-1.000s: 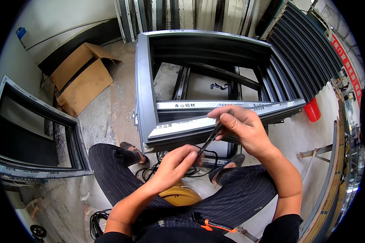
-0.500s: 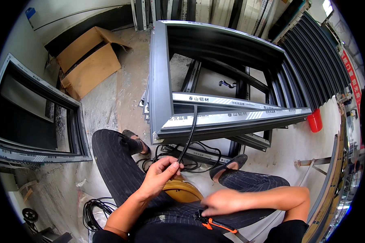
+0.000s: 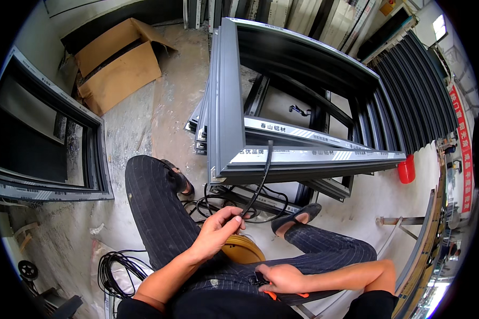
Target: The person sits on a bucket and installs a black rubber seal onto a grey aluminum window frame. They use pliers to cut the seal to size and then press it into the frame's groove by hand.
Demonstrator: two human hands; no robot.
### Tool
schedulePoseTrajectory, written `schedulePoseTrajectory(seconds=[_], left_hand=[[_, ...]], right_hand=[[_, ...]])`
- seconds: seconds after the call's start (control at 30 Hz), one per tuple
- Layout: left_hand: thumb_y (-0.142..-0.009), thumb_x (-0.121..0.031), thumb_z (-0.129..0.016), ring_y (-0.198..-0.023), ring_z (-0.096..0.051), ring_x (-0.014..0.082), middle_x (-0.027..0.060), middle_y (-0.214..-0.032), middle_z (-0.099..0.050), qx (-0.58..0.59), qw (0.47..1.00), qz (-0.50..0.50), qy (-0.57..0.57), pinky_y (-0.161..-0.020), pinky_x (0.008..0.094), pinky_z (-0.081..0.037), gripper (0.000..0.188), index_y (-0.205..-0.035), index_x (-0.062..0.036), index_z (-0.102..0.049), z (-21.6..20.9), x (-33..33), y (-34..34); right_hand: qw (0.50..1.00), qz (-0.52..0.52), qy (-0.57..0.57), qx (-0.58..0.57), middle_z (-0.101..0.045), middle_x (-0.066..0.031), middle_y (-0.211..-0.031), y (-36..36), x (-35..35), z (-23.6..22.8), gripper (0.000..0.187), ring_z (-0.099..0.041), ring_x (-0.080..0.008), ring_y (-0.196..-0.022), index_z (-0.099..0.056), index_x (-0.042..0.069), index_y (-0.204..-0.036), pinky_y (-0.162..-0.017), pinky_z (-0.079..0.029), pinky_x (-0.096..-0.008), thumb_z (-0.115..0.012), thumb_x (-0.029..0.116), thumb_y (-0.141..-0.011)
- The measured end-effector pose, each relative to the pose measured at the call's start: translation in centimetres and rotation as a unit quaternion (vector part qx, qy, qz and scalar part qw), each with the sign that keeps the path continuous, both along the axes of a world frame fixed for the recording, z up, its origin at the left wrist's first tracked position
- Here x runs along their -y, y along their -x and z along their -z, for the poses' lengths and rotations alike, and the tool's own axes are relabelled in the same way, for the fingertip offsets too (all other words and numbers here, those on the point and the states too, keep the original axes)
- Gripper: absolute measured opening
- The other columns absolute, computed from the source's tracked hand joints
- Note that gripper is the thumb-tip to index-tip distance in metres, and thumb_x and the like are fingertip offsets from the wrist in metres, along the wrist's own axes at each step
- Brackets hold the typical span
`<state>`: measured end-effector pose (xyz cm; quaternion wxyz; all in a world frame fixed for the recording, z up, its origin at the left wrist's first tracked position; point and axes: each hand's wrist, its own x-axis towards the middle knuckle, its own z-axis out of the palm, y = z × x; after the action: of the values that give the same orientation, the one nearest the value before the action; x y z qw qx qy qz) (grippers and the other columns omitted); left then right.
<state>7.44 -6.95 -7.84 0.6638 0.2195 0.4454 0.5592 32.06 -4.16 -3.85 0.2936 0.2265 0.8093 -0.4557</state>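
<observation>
My left hand (image 3: 218, 231) pinches a black rubber sealing strip (image 3: 265, 178) between thumb and fingers. From there the strip rises to the lower rail of a grey aluminium window frame (image 3: 226, 95), and its top end lies against that rail. The frame rests on top of a stack of similar frames before me. Over my lap, my right hand (image 3: 282, 277) is closed around a hand tool with orange handles (image 3: 303, 295); the hand covers most of it, so its jaws are hidden. More black strip (image 3: 274, 199) lies looped on the floor below the frame.
A yellow round seat or lid (image 3: 245, 250) sits between my legs. An open cardboard box (image 3: 120, 69) stands at the far left. Another window frame (image 3: 104, 159) leans at left, near a coil of black strip (image 3: 112, 274). A red bucket (image 3: 406, 170) stands to the right.
My right hand has closed over the orange-handled tool on my lap. The left hand still pinches the strip. The view has shifted slightly, so the frames appear farther right.
</observation>
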Motion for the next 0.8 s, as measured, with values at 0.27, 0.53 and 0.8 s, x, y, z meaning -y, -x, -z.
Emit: schedulePoseTrajectory(seconds=[0.27, 0.53, 0.8], left_hand=[[-0.098, -0.016, -0.054, -0.090, -0.056, 0.0115, 0.0045, -0.095, -0.063, 0.028, 0.999, -0.015, 0.018, -0.084, 0.0256, -0.045, 0.024, -0.115, 0.0001, -0.057, 1.0, 0.6, 0.5], [-0.097, -0.015, -0.056, -0.086, -0.056, 0.0108, 0.0068, -0.094, -0.065, 0.031, 0.999, -0.027, 0.025, -0.081, 0.0254, -0.047, 0.023, -0.114, 0.0009, -0.055, 1.5, 1.5, 1.0], [-0.096, -0.014, -0.059, -0.087, -0.060, 0.0136, 0.0074, -0.093, -0.066, 0.043, 0.997, -0.040, 0.049, -0.082, 0.0282, -0.048, 0.019, -0.109, -0.0012, -0.057, 0.9, 1.2, 0.9]], right_hand=[[0.832, 0.402, 0.372, -0.090, -0.062, -0.0045, -0.092, 2.9, -4.0, 0.0, 0.039, -0.060, -0.0110, -0.090, -0.049, 0.002, -0.127, -0.082, -0.049, -0.0254, -0.064, 0.014, -0.093], [0.570, 0.455, 0.684, 0.019, -0.054, -0.0093, -0.087, 2.2, -0.5, 2.3, 0.067, -0.051, -0.0195, -0.082, -0.036, 0.009, -0.146, -0.083, -0.041, -0.0342, -0.036, 0.055, -0.097], [0.681, 0.486, 0.548, 0.001, -0.057, -0.0068, -0.101, 5.3, -4.3, -1.9, 0.068, -0.058, -0.0167, -0.094, -0.023, 0.011, -0.150, -0.087, -0.048, -0.0296, -0.061, 0.020, -0.094]])
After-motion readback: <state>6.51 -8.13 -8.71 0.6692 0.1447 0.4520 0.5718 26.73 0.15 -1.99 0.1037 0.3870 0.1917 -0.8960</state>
